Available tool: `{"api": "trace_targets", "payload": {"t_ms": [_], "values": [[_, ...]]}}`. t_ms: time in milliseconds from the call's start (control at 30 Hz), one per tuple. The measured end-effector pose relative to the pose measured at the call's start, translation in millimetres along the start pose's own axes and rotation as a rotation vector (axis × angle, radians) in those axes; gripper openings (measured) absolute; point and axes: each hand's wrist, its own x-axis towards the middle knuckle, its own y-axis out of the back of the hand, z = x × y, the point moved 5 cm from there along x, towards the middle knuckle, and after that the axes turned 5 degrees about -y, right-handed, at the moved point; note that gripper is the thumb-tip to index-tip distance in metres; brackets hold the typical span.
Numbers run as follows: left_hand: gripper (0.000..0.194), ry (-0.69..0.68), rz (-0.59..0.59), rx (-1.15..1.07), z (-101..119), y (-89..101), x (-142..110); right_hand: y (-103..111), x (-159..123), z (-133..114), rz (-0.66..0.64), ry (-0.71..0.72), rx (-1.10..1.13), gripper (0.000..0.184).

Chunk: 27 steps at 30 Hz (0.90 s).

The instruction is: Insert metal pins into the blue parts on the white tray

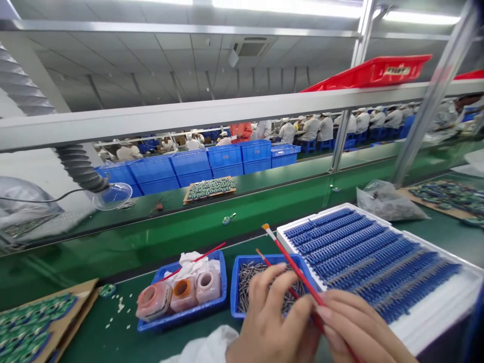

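My right hand [359, 322] is closed on a flat paintbrush [291, 259] with a red handle, its bristles pointing up and away. Close against it, my left hand [274, 312] has its fingers curled around a thinner red-handled brush [265, 259], and its fingertips meet the larger handle. Both hands hover over the near side of a blue bin [235, 290] full of small metal pins [247, 275]. Left of that, a blue tray [223, 282] holds three stained small jars [207, 285], white cloth [189, 264] and a thin red stick [207, 252].
A white foam tray [427, 327] with rows of blue parts [363, 252] lies right. Cardboard with green circuit boards [34, 322] is at left. A green conveyor belt [181, 222] crosses ahead, carrying a small board [228, 219]. A plastic bag [389, 201] sits behind the foam tray.
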Motion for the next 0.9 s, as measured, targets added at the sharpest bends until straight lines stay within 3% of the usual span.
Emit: {"api": "trace_targets", "payload": {"t_ms": [100, 167, 300, 433, 500, 533, 633, 733, 800, 900], "values": [[0.027, 0.073, 0.281, 0.154, -3.1, -12.7, -5.0, -2.8, 6.6, -14.8, 0.075, 0.064, -0.004, 0.021], [0.029, 0.028, 0.357, 0.205, -1.1, -16.6, -0.3, -3.4, 9.6, -20.7, 0.041, 0.032, 0.028, 0.019], [0.036, -0.095, 0.244, 0.229, -5.4, -18.8, 20.7, -2.9, 11.3, -20.8, -0.070, -0.037, 0.143, 0.017], [0.062, -0.015, 0.144, 0.226, -41.7, -11.3, 33.8, -9.4, -3.0, 15.8, -0.181, -0.274, 0.254, 0.030], [0.071, 0.073, 0.022, 0.209, -66.5, -9.5, 34.7, -25.4, -21.0, 42.3, -0.417, -0.496, 0.093, 0.039], [0.072, 0.124, -0.051, 0.202, -78.4, -8.9, 33.7, -37.0, -33.7, 54.0, -0.624, -0.604, -0.032, 0.041], [0.066, 0.314, -0.201, 0.122, -107.3, -5.4, 26.8, -66.0, -57.9, 68.9, -0.956, -0.701, -0.184, 0.032], [0.051, 0.519, -0.129, -0.156, -121.7, 0.2, 19.9, -97.1, -67.7, 72.6, -1.123, -0.710, -0.225, 0.020], [0.041, 0.595, -0.059, -0.294, -123.5, 2.5, 17.3, -116.5, -72.0, 76.4, -1.226, -0.718, -0.224, 0.022], [0.036, 0.573, 0.083, -0.411, -119.0, 7.6, 17.7, -138.2, -76.1, 83.7, -1.365, -0.712, -0.160, 0.027]]}}
